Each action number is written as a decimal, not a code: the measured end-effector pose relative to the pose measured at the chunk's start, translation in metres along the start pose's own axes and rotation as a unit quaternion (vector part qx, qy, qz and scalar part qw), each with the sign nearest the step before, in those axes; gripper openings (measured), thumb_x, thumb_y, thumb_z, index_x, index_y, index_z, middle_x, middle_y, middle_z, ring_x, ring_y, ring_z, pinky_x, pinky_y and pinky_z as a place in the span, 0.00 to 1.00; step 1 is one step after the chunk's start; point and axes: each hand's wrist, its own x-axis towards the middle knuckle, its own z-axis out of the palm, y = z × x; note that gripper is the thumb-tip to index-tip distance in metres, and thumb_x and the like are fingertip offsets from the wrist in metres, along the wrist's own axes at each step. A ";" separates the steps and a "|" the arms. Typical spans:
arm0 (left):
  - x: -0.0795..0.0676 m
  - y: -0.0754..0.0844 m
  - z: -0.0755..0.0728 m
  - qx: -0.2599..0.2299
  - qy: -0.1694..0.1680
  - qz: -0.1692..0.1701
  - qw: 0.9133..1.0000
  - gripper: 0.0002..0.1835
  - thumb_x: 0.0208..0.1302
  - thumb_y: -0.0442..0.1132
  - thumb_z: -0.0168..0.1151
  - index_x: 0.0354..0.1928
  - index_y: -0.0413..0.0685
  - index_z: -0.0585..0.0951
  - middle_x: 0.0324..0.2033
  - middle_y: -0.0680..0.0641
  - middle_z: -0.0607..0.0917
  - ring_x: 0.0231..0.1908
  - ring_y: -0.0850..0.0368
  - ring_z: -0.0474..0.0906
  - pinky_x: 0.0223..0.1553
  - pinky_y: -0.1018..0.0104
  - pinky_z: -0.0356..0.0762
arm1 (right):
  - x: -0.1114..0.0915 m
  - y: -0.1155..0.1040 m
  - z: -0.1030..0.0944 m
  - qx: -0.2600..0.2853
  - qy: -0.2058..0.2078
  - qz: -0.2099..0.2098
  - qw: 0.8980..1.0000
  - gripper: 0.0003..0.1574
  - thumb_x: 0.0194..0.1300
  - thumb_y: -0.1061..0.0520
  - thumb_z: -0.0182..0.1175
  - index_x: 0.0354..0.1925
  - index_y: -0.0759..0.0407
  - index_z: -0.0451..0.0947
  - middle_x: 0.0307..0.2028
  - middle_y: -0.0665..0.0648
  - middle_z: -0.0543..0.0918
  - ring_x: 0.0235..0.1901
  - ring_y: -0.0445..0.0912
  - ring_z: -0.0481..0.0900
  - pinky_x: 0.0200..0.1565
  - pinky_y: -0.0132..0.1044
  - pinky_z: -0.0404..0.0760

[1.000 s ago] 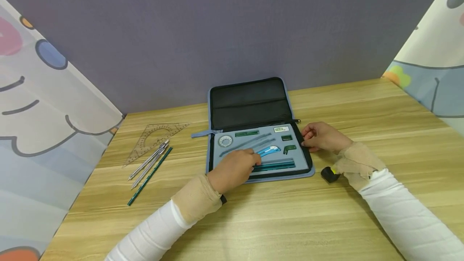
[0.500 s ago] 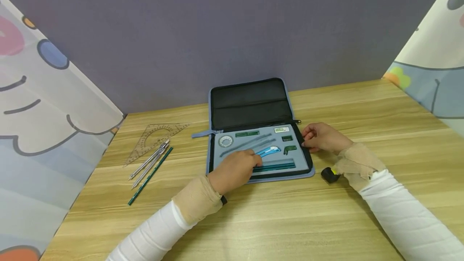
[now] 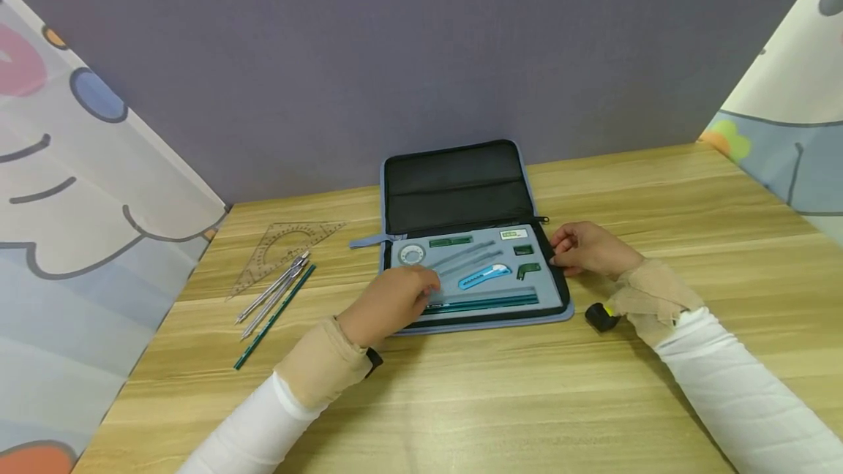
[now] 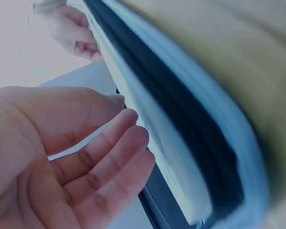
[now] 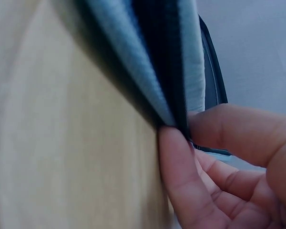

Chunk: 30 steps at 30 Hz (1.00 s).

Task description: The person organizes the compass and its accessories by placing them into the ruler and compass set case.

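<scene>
Zippered stationery case lay open | right hand pinched its edge | left hand relaxed, narrowly parted | utility knife lay between both

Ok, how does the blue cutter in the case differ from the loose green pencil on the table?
The cutter is blue and white, the pencil dark green. The cutter is short and broad, the pencil longer and slimmer. The cutter sits in the case, the pencil on the table. Both lie unheld.
</scene>
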 end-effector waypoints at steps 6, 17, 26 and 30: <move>-0.022 -0.019 -0.011 -0.006 0.000 -0.066 0.998 0.10 0.57 0.26 0.62 0.41 0.41 0.82 0.35 0.47 0.83 0.29 0.58 0.77 0.29 0.68 0.74 | 0.001 0.001 0.000 -0.003 0.001 0.000 1.000 0.21 0.61 0.67 0.58 0.48 0.78 0.64 0.32 0.58 0.71 0.29 0.42 0.74 0.31 0.35 0.81; -0.067 -0.054 -0.032 0.047 0.027 -0.192 0.980 0.09 0.55 0.26 0.62 0.39 0.37 0.81 0.30 0.43 0.84 0.22 0.57 0.75 0.25 0.63 0.73 | -0.001 0.000 -0.001 -0.015 0.001 0.003 1.000 0.21 0.61 0.67 0.58 0.48 0.78 0.64 0.32 0.57 0.71 0.29 0.42 0.74 0.32 0.34 0.81; -0.089 -0.082 -0.044 0.070 0.025 -0.241 0.968 0.10 0.53 0.26 0.63 0.39 0.31 0.79 0.27 0.40 0.82 0.24 0.50 0.76 0.23 0.60 0.73 | -0.001 0.003 -0.001 -0.002 0.000 0.006 1.000 0.21 0.61 0.67 0.57 0.49 0.78 0.64 0.32 0.57 0.72 0.29 0.42 0.74 0.32 0.34 0.81; -0.099 -0.092 -0.046 0.059 0.018 -0.262 0.963 0.10 0.51 0.27 0.63 0.37 0.31 0.79 0.21 0.45 0.78 0.19 0.56 0.67 0.21 0.63 0.66 | 0.001 0.001 0.000 -0.005 -0.001 0.004 1.000 0.20 0.61 0.67 0.57 0.48 0.78 0.64 0.32 0.57 0.72 0.29 0.42 0.75 0.31 0.34 0.81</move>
